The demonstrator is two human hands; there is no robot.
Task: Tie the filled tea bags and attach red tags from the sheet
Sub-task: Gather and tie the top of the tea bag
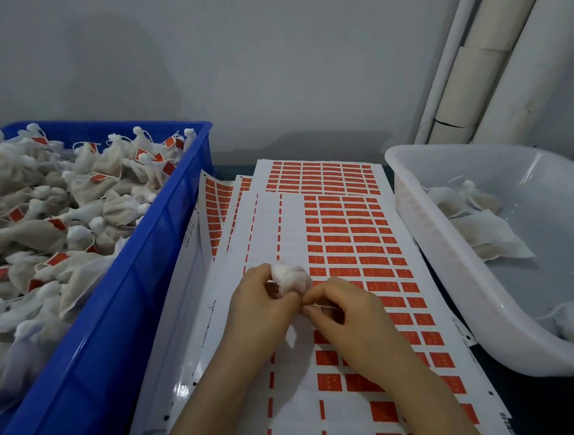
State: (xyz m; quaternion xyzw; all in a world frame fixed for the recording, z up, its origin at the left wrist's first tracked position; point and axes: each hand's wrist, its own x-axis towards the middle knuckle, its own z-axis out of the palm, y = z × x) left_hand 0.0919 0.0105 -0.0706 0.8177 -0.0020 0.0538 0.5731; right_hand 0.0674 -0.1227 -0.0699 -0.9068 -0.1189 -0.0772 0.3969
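Observation:
Over the sheet of red tags (352, 243) my left hand (257, 309) grips a white filled tea bag (289, 277), whose gathered top sticks up above the fingers. My right hand (346, 316) is right beside it, fingertips pinching the bag's thin string near its neck. The lower part of the bag is hidden behind my left hand. Several columns at the sheet's left side are stripped to white backing; red tags fill the rest.
A blue crate (160, 241) on the left is heaped with tied, red-tagged tea bags (56, 206). A white plastic tub (446, 264) on the right holds a few untied bags (484, 229). More tag sheets (214, 211) lie under the top one. Grey wall and white pipes (478, 78) stand behind.

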